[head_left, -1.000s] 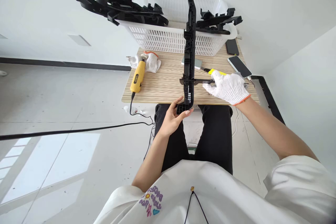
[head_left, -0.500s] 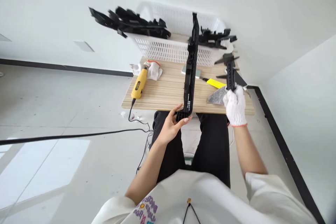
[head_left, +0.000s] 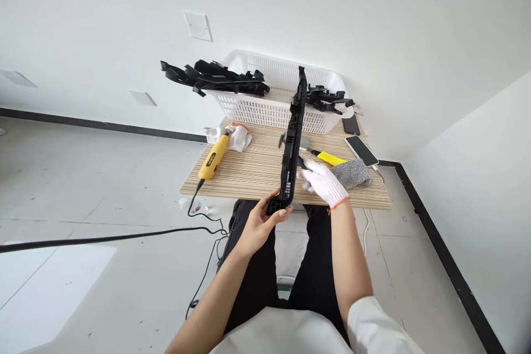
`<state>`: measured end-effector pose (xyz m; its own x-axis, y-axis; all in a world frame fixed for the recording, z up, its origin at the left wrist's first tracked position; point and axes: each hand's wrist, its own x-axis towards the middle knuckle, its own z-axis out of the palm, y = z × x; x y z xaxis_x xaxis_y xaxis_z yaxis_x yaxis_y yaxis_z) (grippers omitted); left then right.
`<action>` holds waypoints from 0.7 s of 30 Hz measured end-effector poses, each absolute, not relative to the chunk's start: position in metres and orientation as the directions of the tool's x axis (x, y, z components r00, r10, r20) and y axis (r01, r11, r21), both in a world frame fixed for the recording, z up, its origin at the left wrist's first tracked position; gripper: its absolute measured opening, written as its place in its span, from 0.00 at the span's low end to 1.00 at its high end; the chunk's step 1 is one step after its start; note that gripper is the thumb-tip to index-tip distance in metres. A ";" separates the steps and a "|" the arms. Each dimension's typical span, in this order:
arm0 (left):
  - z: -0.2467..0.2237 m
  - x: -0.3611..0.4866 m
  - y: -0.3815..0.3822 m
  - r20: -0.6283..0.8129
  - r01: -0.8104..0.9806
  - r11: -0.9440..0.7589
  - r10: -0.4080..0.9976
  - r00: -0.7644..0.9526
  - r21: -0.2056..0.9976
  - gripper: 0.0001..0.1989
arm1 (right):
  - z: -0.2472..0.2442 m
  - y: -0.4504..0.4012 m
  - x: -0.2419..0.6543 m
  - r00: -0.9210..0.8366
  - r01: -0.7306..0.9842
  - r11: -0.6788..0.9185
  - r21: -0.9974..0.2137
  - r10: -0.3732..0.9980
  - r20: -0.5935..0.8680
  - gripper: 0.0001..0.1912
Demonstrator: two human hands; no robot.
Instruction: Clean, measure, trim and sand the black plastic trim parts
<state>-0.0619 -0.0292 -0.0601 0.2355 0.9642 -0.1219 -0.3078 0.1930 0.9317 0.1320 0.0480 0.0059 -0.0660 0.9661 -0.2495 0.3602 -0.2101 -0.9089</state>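
Note:
My bare left hand [head_left: 260, 222] grips the near end of a long black plastic strip [head_left: 293, 144], thumb on one side and fingers on the other. The strip points away from me, raised over the table's front edge. In a white knitted glove, my right hand [head_left: 324, 181] is closed on a black caliper [head_left: 302, 162] close to the strip's right side. Most of the caliper is hidden behind the strip; a dark end of it, the jaws, shows to the left. I cannot tell whether it touches the strip.
On the wood-grain table [head_left: 255, 172] lie a yellow corded power tool [head_left: 214, 158], a white glove [head_left: 239, 138], a yellow-handled tool [head_left: 332, 159], a grey cloth [head_left: 352, 173] and two phones, one a white-edged phone [head_left: 362, 151]. Behind, black plastic parts [head_left: 218, 78] rest on a white basket [head_left: 265, 111].
My right hand has brought the caliper leftward from the table's right side to the strip. My left hand keeps its hold. The view has tilted, so everything sits lower in the picture.

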 end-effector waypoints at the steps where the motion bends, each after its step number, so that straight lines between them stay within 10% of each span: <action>1: -0.060 -0.060 -0.029 -0.120 -0.308 0.187 0.967 0.225 0.933 0.32 | 0.009 0.060 0.130 -0.076 0.468 -0.193 -0.863 0.963 -0.257 0.12; 15: -0.061 -0.054 -0.017 -0.112 -0.280 0.140 0.987 0.114 0.950 0.30 | 0.011 0.063 0.181 0.260 0.819 0.011 -0.574 0.884 0.388 0.15; 21: -0.043 -0.043 0.005 -0.009 -0.304 0.006 1.000 -0.011 0.953 0.27 | -0.004 0.053 0.225 0.348 0.891 -0.196 -0.409 0.873 0.341 0.18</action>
<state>-0.0435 0.0050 -0.0429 -0.0105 0.9999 -0.0094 -0.3036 0.0058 0.9528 0.2251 0.0527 -0.0039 0.3482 0.8733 0.3407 0.8912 -0.1957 -0.4092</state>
